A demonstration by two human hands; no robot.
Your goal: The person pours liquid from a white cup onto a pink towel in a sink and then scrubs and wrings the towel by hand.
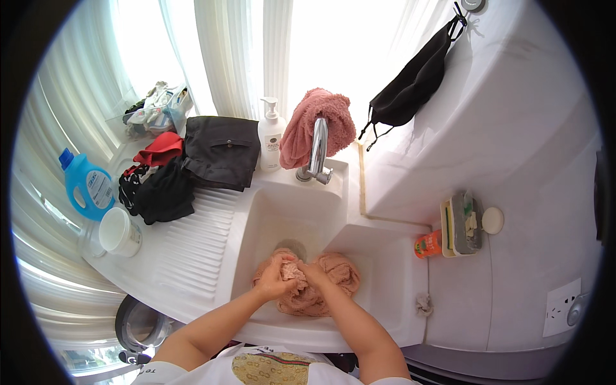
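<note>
A wet, bunched pink cloth [340, 273] with a nubbly surface lies at the bottom of the white sink basin [282, 208]; whether it is a towel or a garment I cannot tell. My left hand [280, 278] grips a fold of it from the left, fingers curled in. Close beside it, my right hand [314, 274] is closed on the same bundle, its fingers partly hidden. A little water seems to lie around the cloth, and a round drain fitting [292, 246] shows just beyond it.
A chrome tap [317, 154] with a fluffy pink towel [298, 138] stands behind the basin. Left are a ribbed washboard [199, 237], folded dark trousers [221, 154], black clothes [167, 196], a white tub [119, 232] and a blue detergent bottle [86, 186]. An orange bottle [428, 245] stands right.
</note>
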